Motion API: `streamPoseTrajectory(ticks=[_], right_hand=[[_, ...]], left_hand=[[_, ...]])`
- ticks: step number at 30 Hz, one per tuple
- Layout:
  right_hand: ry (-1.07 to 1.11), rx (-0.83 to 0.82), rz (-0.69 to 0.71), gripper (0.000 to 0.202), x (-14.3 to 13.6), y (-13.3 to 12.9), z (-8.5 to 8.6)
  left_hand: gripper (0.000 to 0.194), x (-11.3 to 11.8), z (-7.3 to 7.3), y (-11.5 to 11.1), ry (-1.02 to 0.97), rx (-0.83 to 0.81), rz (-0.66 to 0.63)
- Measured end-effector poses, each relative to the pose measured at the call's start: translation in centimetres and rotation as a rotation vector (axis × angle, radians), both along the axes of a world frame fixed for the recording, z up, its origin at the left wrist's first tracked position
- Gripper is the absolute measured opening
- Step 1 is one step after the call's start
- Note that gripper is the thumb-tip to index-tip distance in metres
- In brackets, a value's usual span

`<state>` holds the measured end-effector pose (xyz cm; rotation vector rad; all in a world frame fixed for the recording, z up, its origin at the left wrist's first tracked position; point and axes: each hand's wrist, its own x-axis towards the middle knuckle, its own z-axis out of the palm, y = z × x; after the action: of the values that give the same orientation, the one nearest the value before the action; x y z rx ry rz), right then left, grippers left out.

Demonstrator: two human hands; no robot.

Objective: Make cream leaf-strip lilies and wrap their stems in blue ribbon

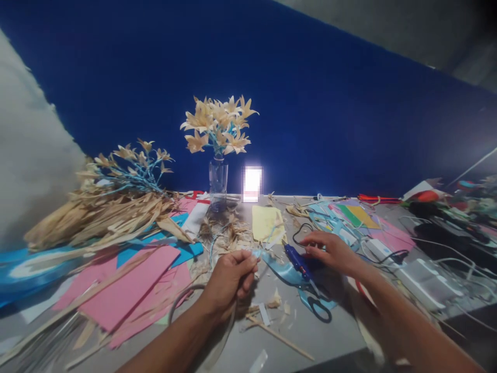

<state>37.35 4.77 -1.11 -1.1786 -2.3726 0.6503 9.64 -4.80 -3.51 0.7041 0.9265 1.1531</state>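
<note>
My left hand point(233, 274) is closed in a pinch near the middle of the table, on the end of a light blue ribbon point(285, 270) that trails to the right. My right hand point(330, 251) hovers beside a dark blue glue gun point(298, 261), its fingers curved and apart; whether they touch it is hard to tell. The gun lies across the ribbon with its cord curling behind. Scissors with black handles point(320, 310) rest just below. A yellow paper square point(267, 223) lies beyond both hands.
Dried husks point(104, 217) and pink sheets point(132, 285) cover the left side. A glass vase point(218, 181) of pale flowers point(221, 124) stands against the blue wall point(330, 103). Cables and a white power strip point(423, 280) occupy the right. A thin stick point(281, 339) lies in front.
</note>
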Motion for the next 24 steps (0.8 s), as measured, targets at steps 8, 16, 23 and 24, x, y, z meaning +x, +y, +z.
streamPoseTrajectory(ticks=[8, 16, 23, 24], right_hand=[[0.859, -0.775, -0.041, 0.045, -8.6, -3.3, -1.4], [1.1, -0.77, -0.174, 0.037, -10.5, -3.5, -1.3], [1.11, -0.624, -0.278, 0.043, -11.5, -3.5, -1.9], [1.093, -0.59, -0.293, 0.044, -11.6, -3.5, -2.0]], left_hand=[[0.036, 0.2, -0.1, -0.4, -0.15, 0.019, -0.128], [0.034, 0.4, -0.1, -0.5, 0.036, 0.047, -0.031], [0.02, 0.7, 0.2, -1.0, 0.418, 0.232, 0.131], [0.019, 0.7, 0.3, -1.1, 0.467, 0.265, 0.148]])
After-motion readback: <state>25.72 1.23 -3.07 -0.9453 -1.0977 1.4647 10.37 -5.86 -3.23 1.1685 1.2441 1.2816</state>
